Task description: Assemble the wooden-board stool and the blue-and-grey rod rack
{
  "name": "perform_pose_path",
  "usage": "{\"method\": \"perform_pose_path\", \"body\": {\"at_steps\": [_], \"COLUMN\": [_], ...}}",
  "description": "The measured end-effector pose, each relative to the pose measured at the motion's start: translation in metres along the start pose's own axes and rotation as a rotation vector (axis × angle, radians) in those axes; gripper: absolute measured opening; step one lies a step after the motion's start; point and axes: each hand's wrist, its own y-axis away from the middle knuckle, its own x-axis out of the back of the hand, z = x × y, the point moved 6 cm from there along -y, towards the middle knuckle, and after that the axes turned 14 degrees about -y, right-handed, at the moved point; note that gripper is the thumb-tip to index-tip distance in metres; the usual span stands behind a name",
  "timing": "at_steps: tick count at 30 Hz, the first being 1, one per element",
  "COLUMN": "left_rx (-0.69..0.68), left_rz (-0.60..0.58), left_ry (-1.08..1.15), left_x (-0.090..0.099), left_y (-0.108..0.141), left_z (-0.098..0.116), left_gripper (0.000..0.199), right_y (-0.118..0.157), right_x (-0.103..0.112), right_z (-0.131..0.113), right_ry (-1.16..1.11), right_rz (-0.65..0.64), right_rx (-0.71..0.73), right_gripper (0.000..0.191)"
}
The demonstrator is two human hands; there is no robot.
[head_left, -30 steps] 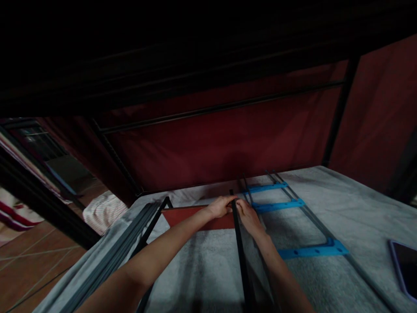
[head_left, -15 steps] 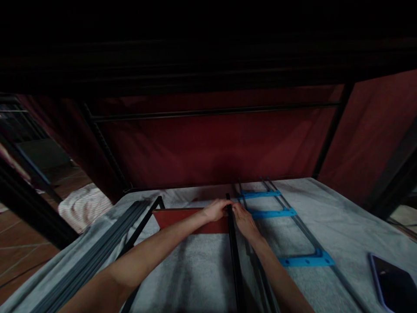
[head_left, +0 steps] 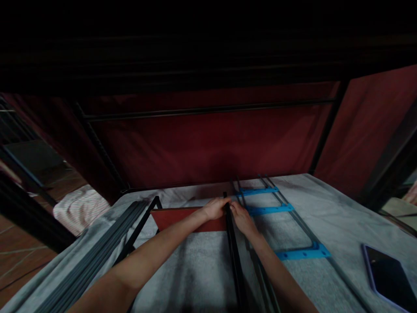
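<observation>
My left hand (head_left: 215, 209) is closed around the far part of a black metal bar (head_left: 235, 261), its fingertips reaching over the bar's left side. From the right, my right hand (head_left: 241, 216) pinches at the same spot; whether a small part sits between the fingers is hidden. A reddish-brown board (head_left: 182, 217) stretches from this bar to a second black bar (head_left: 138, 230) on the left, passing behind my left hand and forearm. Blue brackets (head_left: 270, 210) joined to thin grey rods lie just right of my right hand.
A bundle of grey tubes (head_left: 94, 256) lies at the left on the grey cloth (head_left: 182, 269). At the right is a phone (head_left: 389, 274). Dark red curtains (head_left: 211, 143) and a black frame close off the back. A striped cloth (head_left: 81, 208) lies beyond the left edge.
The whole view has shifted slightly left and up. Both hands stay at the same place on the black bar, with only slight finger movement.
</observation>
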Motion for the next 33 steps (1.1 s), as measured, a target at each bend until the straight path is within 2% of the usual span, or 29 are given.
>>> {"method": "perform_pose_path", "body": {"at_steps": [3,8,12,16,23,28,33], "left_rx": [-0.027,-0.054,-0.017,0.014,0.029,0.05,0.057], "left_rz": [-0.001,-0.016,-0.026,-0.02,-0.01,0.028,0.023], "left_ry": [0.021,0.086,0.143,0.203,0.232,0.289,0.311], "left_x": [0.001,0.005,0.008,0.014,0.014,0.016,0.014], "left_y": [0.001,0.003,0.005,0.007,0.011,0.012,0.012], "left_z": [0.001,0.002,-0.004,-0.008,-0.006,-0.012,-0.014], "left_gripper": [0.029,0.029,0.028,0.03,0.033,0.035,0.035], "right_y": [0.008,0.032,0.046,0.049,0.047,0.047,0.046], "right_x": [0.0,-0.011,-0.027,-0.037,-0.035,-0.038,-0.037], "right_z": [0.015,0.063,0.085,0.09,0.09,0.092,0.088], "right_ry": [-0.082,0.093,0.122,0.068,-0.04,-0.082,-0.047], "right_rz": [0.044,0.106,0.107,0.081,0.065,0.025,0.028], "right_rx": [-0.071,-0.323,-0.427,-0.444,-0.43,-0.459,-0.466], "right_gripper": [0.032,0.025,0.02,0.019,0.022,0.021,0.032]}}
